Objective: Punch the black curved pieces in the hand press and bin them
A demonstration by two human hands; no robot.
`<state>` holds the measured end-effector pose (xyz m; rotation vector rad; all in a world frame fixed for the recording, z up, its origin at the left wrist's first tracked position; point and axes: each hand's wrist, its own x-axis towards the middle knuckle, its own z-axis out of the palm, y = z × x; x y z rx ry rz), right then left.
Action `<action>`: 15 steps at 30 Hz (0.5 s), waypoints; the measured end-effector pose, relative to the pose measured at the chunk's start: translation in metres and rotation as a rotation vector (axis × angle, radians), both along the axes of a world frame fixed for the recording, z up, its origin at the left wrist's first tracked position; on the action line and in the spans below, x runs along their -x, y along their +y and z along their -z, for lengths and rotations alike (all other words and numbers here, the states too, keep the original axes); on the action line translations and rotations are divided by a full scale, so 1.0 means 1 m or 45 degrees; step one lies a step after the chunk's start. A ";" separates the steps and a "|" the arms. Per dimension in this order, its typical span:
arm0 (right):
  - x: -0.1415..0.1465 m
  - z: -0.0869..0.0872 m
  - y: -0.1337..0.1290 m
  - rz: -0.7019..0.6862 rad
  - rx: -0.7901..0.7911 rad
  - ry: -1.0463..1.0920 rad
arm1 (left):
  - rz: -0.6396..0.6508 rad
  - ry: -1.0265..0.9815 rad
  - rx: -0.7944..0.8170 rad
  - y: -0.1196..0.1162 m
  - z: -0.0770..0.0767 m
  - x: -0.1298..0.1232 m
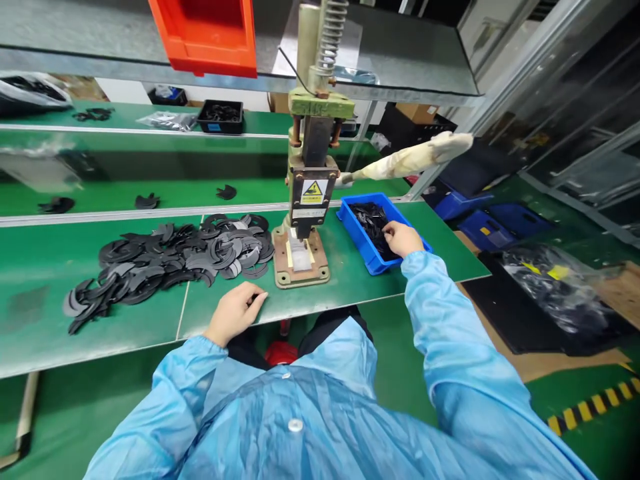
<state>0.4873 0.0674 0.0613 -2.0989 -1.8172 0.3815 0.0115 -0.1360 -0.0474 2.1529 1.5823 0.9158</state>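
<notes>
My right hand (403, 239) reaches into a blue plastic bin (367, 255), its fingers pinched together at the thin black pieces (371, 223) inside. What the fingertips grip there is too small to make out. At the table's front edge rests my left hand (236, 312), curled closed; a dark spot shows between thumb and fingers, and I cannot tell whether it is a part or shadow. Between the hands stands a hand press (313, 193) with a pale block (300, 257) on its base. Left of it lies a pile of curved black parts (185, 260).
The press lever (415, 159), wrapped in pale cloth, juts right above the bin. A grey shelf (90, 33) with an orange bin (207, 40) hangs overhead. Behind, a green ledge (185, 187) carries 3 loose curved pieces; a black tray (221, 119) stands farther back.
</notes>
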 end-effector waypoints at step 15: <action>0.176 0.040 -0.166 -0.323 -0.029 1.412 | 0.130 -0.575 -0.075 -0.019 -0.055 -0.061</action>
